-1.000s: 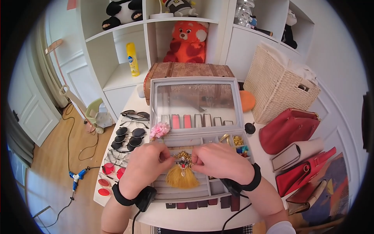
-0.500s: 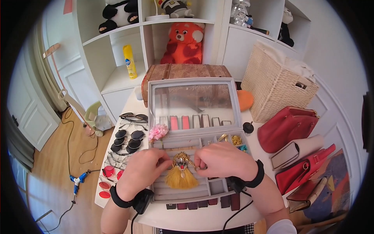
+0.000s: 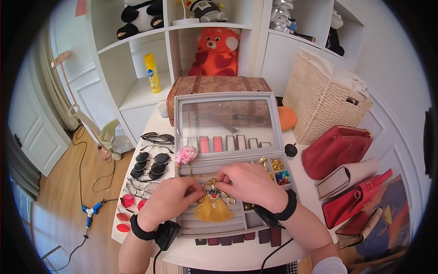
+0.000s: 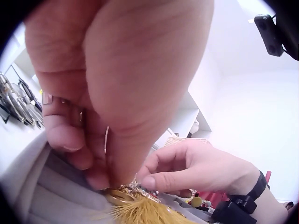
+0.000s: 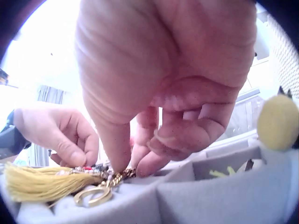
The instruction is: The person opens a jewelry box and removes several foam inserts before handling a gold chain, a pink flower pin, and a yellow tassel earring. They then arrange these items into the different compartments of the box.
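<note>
tasselled necklace [image 3: 213, 209] across ridged box [image 3: 189, 230], ends in grip of left hand [image 3: 169, 199] and right hand [image 3: 251, 185]

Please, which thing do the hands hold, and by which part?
The yellow-tasselled necklace: the right hand pinches its gold chain; the left hand pinches its other side, beside a gold ring.

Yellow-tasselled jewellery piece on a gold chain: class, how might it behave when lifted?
The yellow thread tassel would probably hang floppy and sway, since its strands are fine and loose-ended. The gold metal link chain should bend easily, being jointed links.
</note>
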### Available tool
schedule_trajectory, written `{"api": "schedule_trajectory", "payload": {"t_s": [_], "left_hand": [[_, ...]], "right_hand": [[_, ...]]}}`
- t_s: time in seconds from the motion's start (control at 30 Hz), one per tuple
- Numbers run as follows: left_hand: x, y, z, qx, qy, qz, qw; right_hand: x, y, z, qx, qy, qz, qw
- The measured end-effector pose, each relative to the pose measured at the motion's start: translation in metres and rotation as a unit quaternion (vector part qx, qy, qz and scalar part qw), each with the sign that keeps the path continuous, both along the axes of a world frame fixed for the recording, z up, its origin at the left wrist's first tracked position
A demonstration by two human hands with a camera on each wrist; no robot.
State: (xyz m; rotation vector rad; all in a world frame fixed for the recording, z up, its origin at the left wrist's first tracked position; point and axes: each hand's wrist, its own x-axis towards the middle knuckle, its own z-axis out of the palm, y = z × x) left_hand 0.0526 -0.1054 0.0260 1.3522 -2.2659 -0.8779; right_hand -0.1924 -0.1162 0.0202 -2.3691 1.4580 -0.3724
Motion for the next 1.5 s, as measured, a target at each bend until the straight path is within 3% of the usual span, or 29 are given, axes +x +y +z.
{"api": "schedule_trajectory", "payload": {"t_s": [0.17, 0.33, 0.63, 0.73, 0.8, 0.9, 1.07, 1.2, 1.5], "left_hand": [[-0.009, -0.006, -0.001, -0.034, 0.012, 0.023, 0.999], [-0.016, -0.024, -0.017, -0.155, -0.038, -0.044, 0.986], [-0.025, -0.029, -0.021, -0.119, -0.008, -0.037, 0.992], [-0.025, -0.018, -0.024, -0.120, 0.030, 0.016, 0.992], [-0.025, -0.011, -0.022, -0.061, 0.051, 0.053, 0.995], [-0.023, -0.011, -0.025, -0.040, 0.071, 0.062, 0.995], [-0.022, -0.013, -0.027, -0.029, 0.071, 0.049, 0.996], [-0.021, -0.011, -0.029, -0.022, 0.079, 0.056, 0.995], [-0.019, -0.011, -0.030, -0.024, 0.084, 0.049, 0.995]], "right_hand": [[0.002, -0.003, 0.000, 0.025, -0.052, -0.012, 0.998], [0.002, -0.002, -0.002, -0.015, -0.063, 0.045, 0.997], [0.000, -0.006, -0.003, 0.016, -0.083, 0.028, 0.996], [0.001, -0.006, -0.003, 0.003, -0.111, 0.012, 0.994], [0.000, -0.007, -0.004, 0.009, -0.134, 0.000, 0.991], [-0.001, -0.009, -0.001, 0.006, -0.100, 0.012, 0.995], [0.003, -0.010, 0.016, 0.109, -0.028, -0.017, 0.993], [0.007, -0.016, 0.018, 0.103, -0.011, -0.007, 0.995], [0.012, -0.038, 0.029, 0.127, 0.085, 0.083, 0.985]]}}
